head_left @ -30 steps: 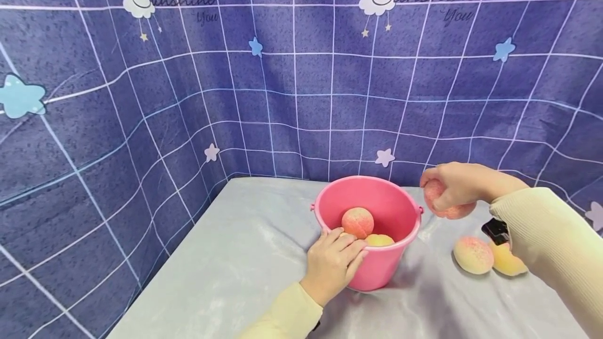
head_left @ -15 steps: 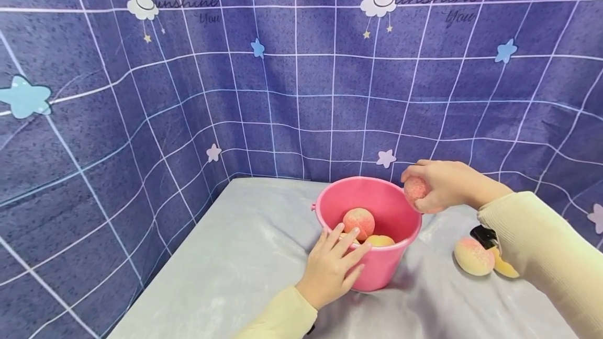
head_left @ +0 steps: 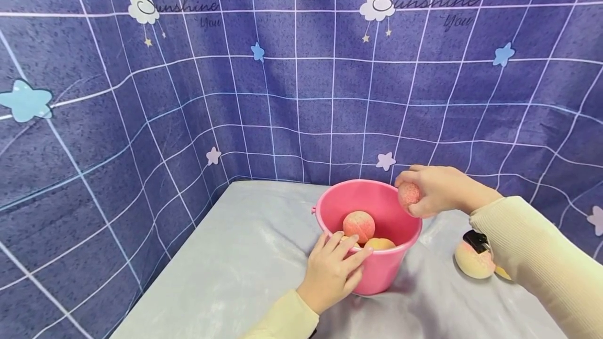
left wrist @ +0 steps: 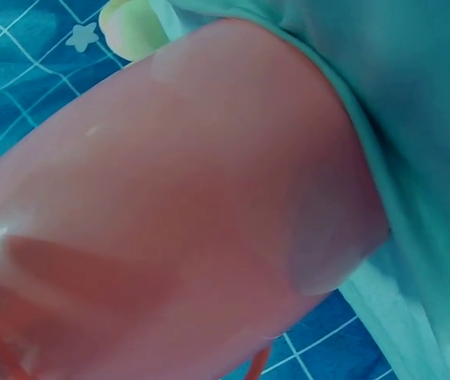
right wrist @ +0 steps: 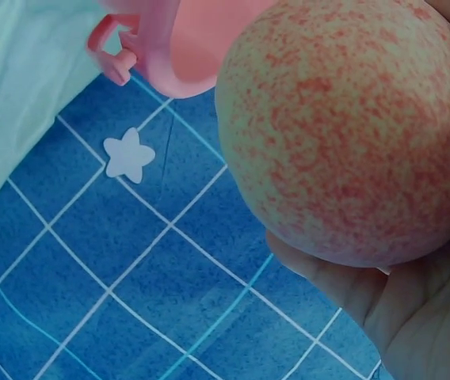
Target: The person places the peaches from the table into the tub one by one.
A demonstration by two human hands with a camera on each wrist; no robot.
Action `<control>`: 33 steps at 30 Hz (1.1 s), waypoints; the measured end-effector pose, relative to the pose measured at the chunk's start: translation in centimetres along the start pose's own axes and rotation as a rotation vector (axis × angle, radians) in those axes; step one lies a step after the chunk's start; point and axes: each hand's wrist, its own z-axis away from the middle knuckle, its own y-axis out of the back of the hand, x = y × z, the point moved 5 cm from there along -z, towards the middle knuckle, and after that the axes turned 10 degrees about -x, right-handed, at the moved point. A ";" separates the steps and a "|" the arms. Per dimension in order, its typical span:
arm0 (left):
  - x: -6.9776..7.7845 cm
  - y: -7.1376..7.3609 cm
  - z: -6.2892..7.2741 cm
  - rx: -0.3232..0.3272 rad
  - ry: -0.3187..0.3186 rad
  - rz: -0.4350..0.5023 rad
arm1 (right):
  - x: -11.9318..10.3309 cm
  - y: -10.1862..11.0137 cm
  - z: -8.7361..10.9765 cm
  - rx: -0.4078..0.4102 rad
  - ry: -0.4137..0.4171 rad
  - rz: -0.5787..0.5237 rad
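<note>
My right hand [head_left: 435, 190] grips a speckled pink peach [head_left: 409, 195] at the right rim of the pink bucket [head_left: 377, 273]. In the right wrist view, this peach [right wrist: 352, 134] fills much of the picture, with the fingers and palm around its edge. At the bucket's near-left rim is my left hand [head_left: 330, 281], its fingertips hooked over the edge and its thumb against the outer wall. Inside the bucket sit a pink peach [head_left: 359, 225] and a yellow fruit [head_left: 379, 244], partly hidden by the rim and fingers. Mostly the bucket's outer wall [left wrist: 177, 190] shows in the left wrist view.
A pale peach [head_left: 472, 263] lies on the grey cloth-covered table [head_left: 226, 276] at the right. Beside it, a yellow fruit [head_left: 503, 273] is mostly hidden by the right sleeve [head_left: 527, 245]. A blue checked curtain [head_left: 301, 77] hangs behind and at the left.
My right hand has moved left with the peach, from beside the bucket to its right rim. The left hand stays at the near rim, its fingers slightly shifted and more spread.
</note>
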 end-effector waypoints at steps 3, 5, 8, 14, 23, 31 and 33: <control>-0.1 0.1 -0.1 -0.007 0.006 0.004 | -0.2 0.0 -0.4 0.000 0.011 -0.004; -0.2 0.2 -0.2 -0.006 0.003 0.003 | -0.4 -0.1 -0.7 -0.001 0.019 -0.009; -0.3 0.2 -0.3 -0.005 0.002 -0.001 | -0.7 -0.2 -1.1 0.007 0.036 -0.013; -0.3 0.1 -0.2 -0.010 0.012 -0.003 | -1.3 -0.4 -1.9 0.020 0.066 -0.015; -0.4 0.3 -0.4 -0.002 0.006 -0.005 | -1.6 -0.7 -2.7 0.003 0.083 -0.001; -0.3 0.1 -0.4 -0.005 -0.003 -0.012 | -1.9 -1.3 -3.4 -0.090 0.077 -0.037; -0.3 0.1 -0.3 -0.002 -0.001 -0.011 | -2.0 -1.3 -3.7 -0.122 0.094 -0.075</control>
